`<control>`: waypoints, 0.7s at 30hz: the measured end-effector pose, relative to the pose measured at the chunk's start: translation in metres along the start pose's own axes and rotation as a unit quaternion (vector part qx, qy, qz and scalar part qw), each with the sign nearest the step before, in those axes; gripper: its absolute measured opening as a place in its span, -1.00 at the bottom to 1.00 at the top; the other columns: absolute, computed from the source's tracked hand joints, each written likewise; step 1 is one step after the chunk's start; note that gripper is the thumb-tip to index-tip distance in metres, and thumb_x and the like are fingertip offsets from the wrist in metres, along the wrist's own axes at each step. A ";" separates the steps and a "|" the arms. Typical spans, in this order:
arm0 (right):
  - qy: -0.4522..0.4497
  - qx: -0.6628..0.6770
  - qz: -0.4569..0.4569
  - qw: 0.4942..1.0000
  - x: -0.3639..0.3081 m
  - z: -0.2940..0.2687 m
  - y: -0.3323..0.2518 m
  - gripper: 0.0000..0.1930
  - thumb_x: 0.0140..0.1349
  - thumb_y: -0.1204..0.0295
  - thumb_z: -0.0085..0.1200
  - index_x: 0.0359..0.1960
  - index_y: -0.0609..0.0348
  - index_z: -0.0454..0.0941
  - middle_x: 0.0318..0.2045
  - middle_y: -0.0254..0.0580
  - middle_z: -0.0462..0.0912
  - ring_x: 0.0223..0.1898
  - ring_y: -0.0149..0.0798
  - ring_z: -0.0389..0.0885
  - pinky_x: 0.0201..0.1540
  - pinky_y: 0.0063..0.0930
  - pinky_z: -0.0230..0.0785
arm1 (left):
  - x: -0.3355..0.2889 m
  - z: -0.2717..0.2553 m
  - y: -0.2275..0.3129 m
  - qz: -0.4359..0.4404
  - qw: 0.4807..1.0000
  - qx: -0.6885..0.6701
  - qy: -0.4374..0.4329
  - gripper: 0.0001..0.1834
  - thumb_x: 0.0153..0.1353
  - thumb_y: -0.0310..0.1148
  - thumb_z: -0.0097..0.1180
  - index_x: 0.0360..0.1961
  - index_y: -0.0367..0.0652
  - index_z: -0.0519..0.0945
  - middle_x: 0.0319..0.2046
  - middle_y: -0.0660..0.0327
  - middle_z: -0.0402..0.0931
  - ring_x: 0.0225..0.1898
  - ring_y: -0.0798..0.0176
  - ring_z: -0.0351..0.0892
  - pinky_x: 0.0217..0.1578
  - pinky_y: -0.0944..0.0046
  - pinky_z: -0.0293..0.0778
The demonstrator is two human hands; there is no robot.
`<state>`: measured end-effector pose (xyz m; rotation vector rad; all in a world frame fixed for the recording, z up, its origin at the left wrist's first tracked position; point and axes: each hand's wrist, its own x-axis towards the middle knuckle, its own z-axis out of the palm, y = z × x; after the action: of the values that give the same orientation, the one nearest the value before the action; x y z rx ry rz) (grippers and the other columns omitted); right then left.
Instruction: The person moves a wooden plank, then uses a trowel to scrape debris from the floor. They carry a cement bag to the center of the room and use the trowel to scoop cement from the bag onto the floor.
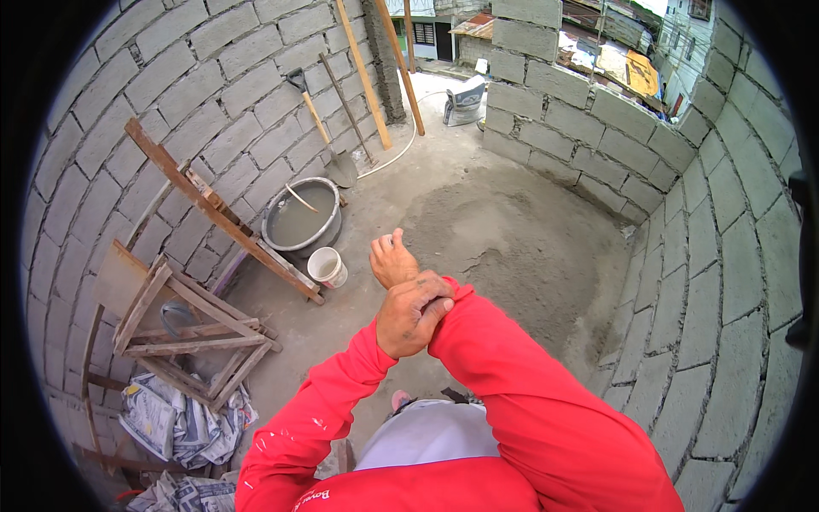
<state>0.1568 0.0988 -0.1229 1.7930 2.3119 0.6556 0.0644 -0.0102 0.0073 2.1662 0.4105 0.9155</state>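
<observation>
My left hand (414, 316) is closed on the cuff of the red right sleeve (490, 341), its fingers over the cloth at the wrist. Just beyond it, my right hand (392, 260) reaches out of that sleeve with loosely bent fingers and nothing in them. Both forearms cross in front of my body. Past the hands, a broad grey patch of sand or mortar mix (546, 264) spreads over the floor. To the left of my right hand stands a small white bucket (333, 275), beside a large dark tub (333, 235) of greyish water with a pale hose end in it.
A shovel (343, 169) and a thin bar (341, 98) lean on the left block wall (205, 85). Wooden frames (188, 346) and crumpled sacks (183, 422) fill the left side. A filled sack (465, 101) stands at the far opening. Another block wall (708, 299) runs along the right.
</observation>
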 end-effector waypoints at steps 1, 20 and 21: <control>-0.042 0.065 0.033 0.996 0.000 -0.002 0.006 -0.65 0.28 0.29 0.00 0.06 0.09 0.55 0.03 -0.11 0.47 0.10 -0.05 0.42 0.18 0.25 0.06 | -0.002 0.003 0.009 0.073 0.997 0.004 -0.013 -0.93 0.17 -0.55 0.14 -0.30 -0.29 0.57 -0.41 0.12 0.55 -0.39 0.13 0.56 -0.34 0.24 0.44; 0.028 0.605 0.433 0.668 0.065 -0.045 0.071 -0.53 0.09 0.23 0.17 -0.02 0.30 0.54 0.10 0.22 0.50 0.09 0.18 0.54 0.12 -0.09 0.42 | -0.040 0.002 -0.002 -0.018 0.982 -0.007 0.186 -0.79 0.13 -0.62 0.14 -0.17 -0.30 0.56 -0.33 0.09 0.59 -0.34 0.20 0.58 -0.31 0.29 0.49; 0.028 0.609 0.424 0.670 0.068 -0.041 0.072 -0.52 0.09 0.23 0.18 -0.01 0.30 0.54 0.11 0.21 0.49 0.10 0.18 0.54 0.11 -0.10 0.42 | -0.043 0.002 -0.005 -0.034 0.980 -0.019 0.195 -0.80 0.16 -0.62 0.13 -0.16 -0.30 0.56 -0.35 0.11 0.58 -0.34 0.23 0.56 -0.31 0.31 0.49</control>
<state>0.1868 0.1667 -0.0461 3.4029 1.7724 -1.2293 0.0364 -0.0308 -0.0183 1.9212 0.6453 1.3031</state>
